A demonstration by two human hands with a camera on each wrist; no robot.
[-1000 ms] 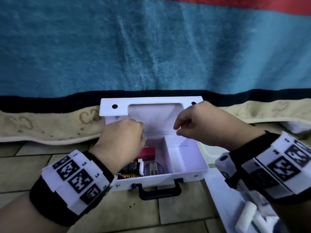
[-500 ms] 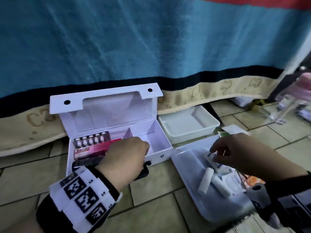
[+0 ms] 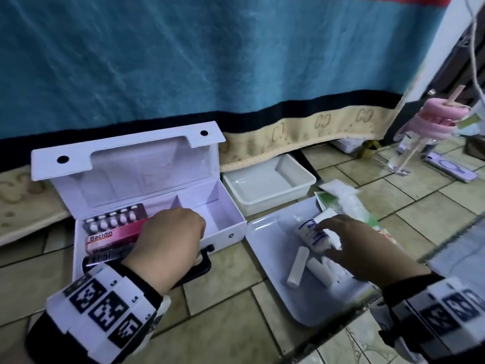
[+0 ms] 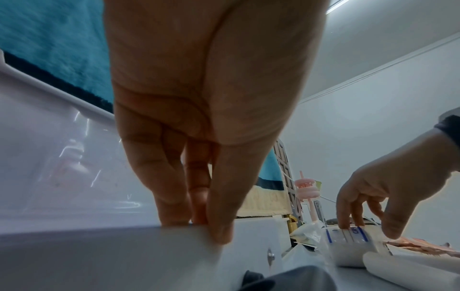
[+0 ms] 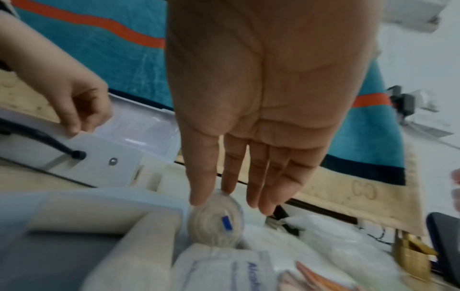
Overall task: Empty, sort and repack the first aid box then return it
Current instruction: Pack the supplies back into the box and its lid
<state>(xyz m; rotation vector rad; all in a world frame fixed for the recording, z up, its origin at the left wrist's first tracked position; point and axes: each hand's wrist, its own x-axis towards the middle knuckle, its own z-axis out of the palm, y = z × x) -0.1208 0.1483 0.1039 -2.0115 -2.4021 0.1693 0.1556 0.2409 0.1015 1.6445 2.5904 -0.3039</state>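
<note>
The white first aid box stands open on the floor tiles, its lid leaning back against the blanket. In its left compartment lie a blister pack and a pink Bacidin carton; the right compartment is bare. My left hand pinches the box's front wall, fingers inside and thumb outside. Over the grey tray my right hand reaches with straight fingers, and the fingertips touch a wrapped bandage roll with blue print. The thumb stays apart from the roll.
White gauze rolls and sachets lie in the tray under my right hand. An empty white tub sits behind the tray. A pink-lidded bottle stands at the far right. The blue blanket hangs right behind the box.
Both hands left the lid. My left hand dropped to the box's front wall. My right hand swung right to the tray and now touches the bandage roll. The head view turned right.
</note>
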